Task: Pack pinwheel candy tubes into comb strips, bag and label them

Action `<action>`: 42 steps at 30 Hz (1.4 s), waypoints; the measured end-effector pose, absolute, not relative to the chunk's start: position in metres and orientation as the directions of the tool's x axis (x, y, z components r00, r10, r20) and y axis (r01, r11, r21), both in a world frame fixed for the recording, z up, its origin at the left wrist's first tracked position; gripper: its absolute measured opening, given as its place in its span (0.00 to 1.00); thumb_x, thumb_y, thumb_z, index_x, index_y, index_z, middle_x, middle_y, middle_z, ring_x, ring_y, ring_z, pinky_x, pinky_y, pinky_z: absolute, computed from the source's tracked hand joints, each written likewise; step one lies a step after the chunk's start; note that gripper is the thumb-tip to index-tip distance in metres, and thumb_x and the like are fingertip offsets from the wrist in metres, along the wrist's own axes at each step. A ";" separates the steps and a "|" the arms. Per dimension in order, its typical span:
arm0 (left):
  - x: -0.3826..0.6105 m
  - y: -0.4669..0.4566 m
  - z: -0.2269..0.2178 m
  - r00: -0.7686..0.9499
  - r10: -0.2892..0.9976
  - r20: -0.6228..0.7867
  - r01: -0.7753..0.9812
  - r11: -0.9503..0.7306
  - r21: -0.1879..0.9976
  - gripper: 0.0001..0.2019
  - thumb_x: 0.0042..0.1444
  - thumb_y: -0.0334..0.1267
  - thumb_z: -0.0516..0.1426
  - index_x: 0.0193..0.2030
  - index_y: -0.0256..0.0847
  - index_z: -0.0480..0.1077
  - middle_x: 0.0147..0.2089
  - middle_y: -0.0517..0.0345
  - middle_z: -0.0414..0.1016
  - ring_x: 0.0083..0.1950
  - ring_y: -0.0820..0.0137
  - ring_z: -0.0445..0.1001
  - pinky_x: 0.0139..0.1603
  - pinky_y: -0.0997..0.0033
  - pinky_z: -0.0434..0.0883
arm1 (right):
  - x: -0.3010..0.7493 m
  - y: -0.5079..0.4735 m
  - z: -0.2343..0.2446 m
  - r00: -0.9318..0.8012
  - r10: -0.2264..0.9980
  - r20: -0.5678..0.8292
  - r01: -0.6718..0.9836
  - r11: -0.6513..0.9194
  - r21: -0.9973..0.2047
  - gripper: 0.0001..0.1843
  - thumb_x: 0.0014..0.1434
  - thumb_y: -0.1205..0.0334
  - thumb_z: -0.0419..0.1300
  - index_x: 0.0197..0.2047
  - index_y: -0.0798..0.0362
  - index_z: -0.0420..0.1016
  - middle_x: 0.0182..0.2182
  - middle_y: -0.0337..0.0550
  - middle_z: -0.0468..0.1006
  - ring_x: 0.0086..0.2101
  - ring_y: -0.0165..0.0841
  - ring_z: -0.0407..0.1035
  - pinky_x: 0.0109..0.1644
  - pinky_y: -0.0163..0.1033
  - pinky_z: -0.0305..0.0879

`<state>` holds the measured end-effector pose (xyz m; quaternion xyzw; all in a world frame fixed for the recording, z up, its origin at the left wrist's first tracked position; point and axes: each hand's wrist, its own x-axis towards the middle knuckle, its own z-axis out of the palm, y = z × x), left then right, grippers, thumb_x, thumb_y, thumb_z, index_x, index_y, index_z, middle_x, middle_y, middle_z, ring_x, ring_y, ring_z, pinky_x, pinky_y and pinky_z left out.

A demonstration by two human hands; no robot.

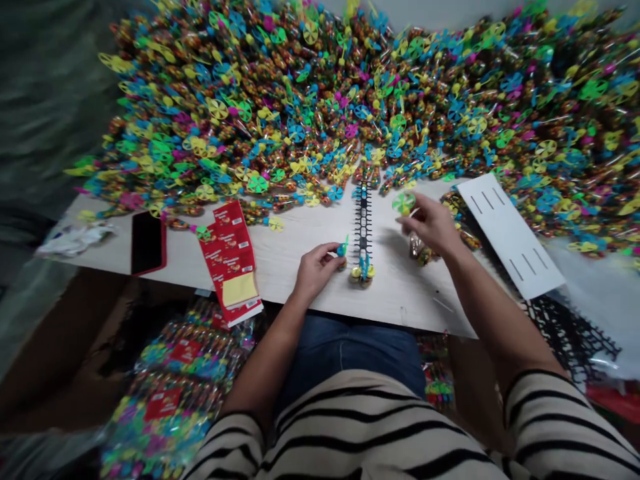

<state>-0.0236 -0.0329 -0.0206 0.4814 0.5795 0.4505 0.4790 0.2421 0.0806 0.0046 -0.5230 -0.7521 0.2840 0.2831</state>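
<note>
My left hand (314, 272) is closed, thumb and fingertips pinching a candy fan toy (342, 251) with a blue cap and a green blade, just left of a black plastic clip strip (363, 220). The strip lies upright down the middle of the table, with rows of prongs along both sides. At its near end sit a few fan toys (363, 272) with yellow and blue tops. To the right, my right hand (431, 223) is raised over the table and grips another candy fan toy (404, 203) by its upper part; its green wheel shows, and its brownish body hangs below.
A large heap of candy fan toys (280, 100) covers the back. Red printed cards (227, 233) and a phone (148, 243) lie left. A white slotted board (510, 233) and black strips (570, 337) are right. Bagged toys (165, 400) stand below the table edge (290, 297).
</note>
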 end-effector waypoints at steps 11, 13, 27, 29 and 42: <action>-0.011 -0.038 -0.021 0.078 0.995 -0.056 0.276 0.032 0.961 0.12 0.52 0.37 0.59 0.43 0.37 0.76 0.30 0.58 0.79 0.27 0.72 0.75 0.31 0.75 0.72 | 0.200 -0.010 -0.023 -0.289 0.955 -0.066 0.149 -0.023 -0.989 0.24 0.45 0.41 0.70 0.35 0.53 0.77 0.29 0.41 0.76 0.29 0.33 0.68 0.34 0.38 0.66; -0.011 -0.038 -0.023 0.067 0.998 -0.018 0.294 -0.002 0.956 0.12 0.52 0.36 0.59 0.43 0.37 0.77 0.32 0.57 0.80 0.28 0.72 0.75 0.33 0.74 0.73 | 0.196 -0.007 -0.024 -0.293 0.952 -0.095 0.131 -0.058 -0.990 0.25 0.43 0.40 0.71 0.31 0.53 0.75 0.25 0.38 0.73 0.26 0.31 0.66 0.31 0.36 0.64; -0.007 -0.040 -0.024 0.064 0.996 0.058 0.303 -0.075 0.950 0.13 0.53 0.32 0.56 0.44 0.40 0.77 0.39 0.54 0.79 0.34 0.71 0.75 0.38 0.71 0.73 | 0.197 0.000 -0.016 -0.501 0.845 -0.188 -0.020 -0.229 -0.973 0.21 0.42 0.46 0.73 0.31 0.53 0.77 0.31 0.40 0.76 0.32 0.33 0.71 0.37 0.39 0.72; -0.006 -0.041 -0.023 0.061 0.996 0.058 0.305 -0.073 0.950 0.12 0.53 0.32 0.56 0.43 0.41 0.77 0.39 0.54 0.79 0.34 0.71 0.75 0.39 0.70 0.73 | 0.197 -0.001 -0.019 -0.451 0.862 -0.232 -0.032 -0.275 -0.961 0.22 0.39 0.46 0.74 0.30 0.52 0.75 0.29 0.39 0.76 0.30 0.34 0.72 0.36 0.39 0.72; -0.004 -0.034 -0.026 -0.001 0.992 0.128 0.329 -0.121 0.936 0.12 0.54 0.35 0.57 0.44 0.40 0.77 0.39 0.53 0.78 0.39 0.68 0.75 0.43 0.70 0.72 | 0.190 0.011 -0.010 -0.476 0.879 0.036 0.061 0.074 -0.995 0.22 0.54 0.42 0.65 0.42 0.51 0.79 0.36 0.43 0.74 0.36 0.34 0.70 0.41 0.39 0.68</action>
